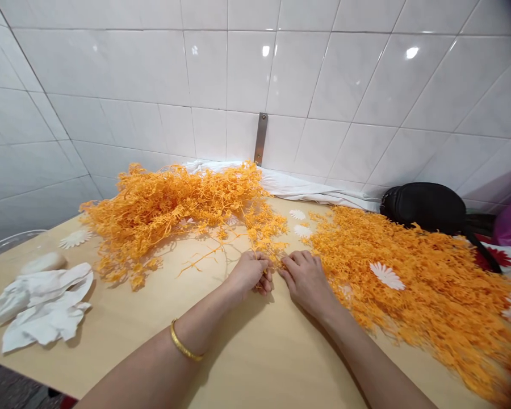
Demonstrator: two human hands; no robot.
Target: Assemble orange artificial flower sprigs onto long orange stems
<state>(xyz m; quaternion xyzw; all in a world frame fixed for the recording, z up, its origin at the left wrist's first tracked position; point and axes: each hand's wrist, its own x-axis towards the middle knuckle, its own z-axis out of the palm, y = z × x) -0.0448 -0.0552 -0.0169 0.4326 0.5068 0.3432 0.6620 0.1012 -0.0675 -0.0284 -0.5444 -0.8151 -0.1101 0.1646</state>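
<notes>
My left hand (250, 272) is closed in a pinch on a thin orange plastic sprig (262, 245) at the middle of the wooden table (247, 352). A gold bangle sits on that wrist. My right hand (306, 279) lies right beside it, fingers curled onto the same sprig. A tangled heap of orange sprigs (170, 210) spreads behind and to the left. A second, wider orange heap (421, 284) covers the table on the right, touching my right hand.
White plastic daisy heads (386, 275) lie among the orange pieces. Crumpled white cloth (42, 307) and a pale lump sit at the left, by a clear bowl rim (8, 243). A black bag (426, 205) rests at the back right against the tiled wall.
</notes>
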